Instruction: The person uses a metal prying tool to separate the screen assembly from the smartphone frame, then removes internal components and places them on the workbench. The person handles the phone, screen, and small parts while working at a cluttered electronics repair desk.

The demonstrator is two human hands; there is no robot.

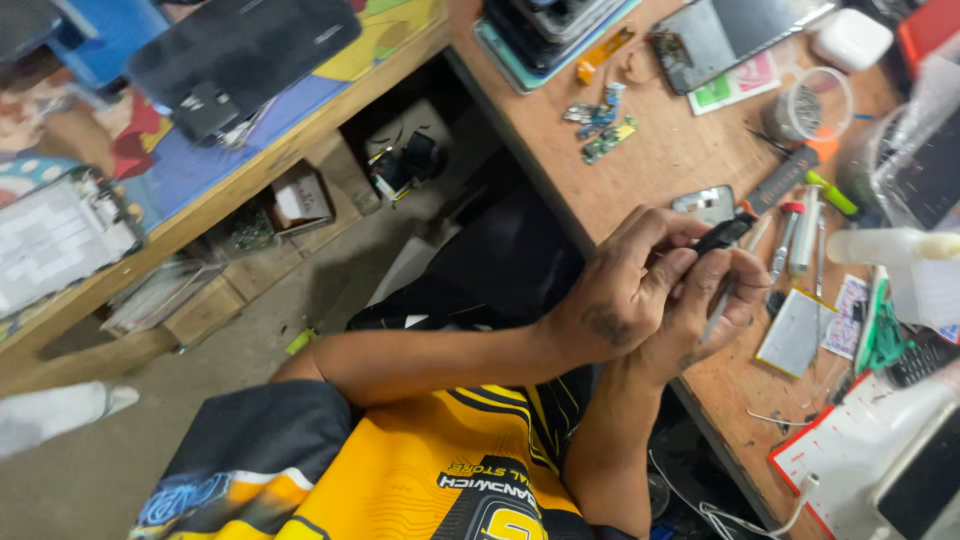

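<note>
looking down from head height, tilting steeply and rolling sideways so the wooden workbench [660,160] is running diagonally across the right of the frame. sitting close over the bench edge, taking in the left hand [625,290] and right hand [715,300] near the middle. catching the wearer's own yellow-and-black shirt [430,460] along the bottom edge. facing past the bench toward the concrete floor [90,470] and a lower shelf [190,190] at upper left. working as one view only, sharing nothing with another.
</note>
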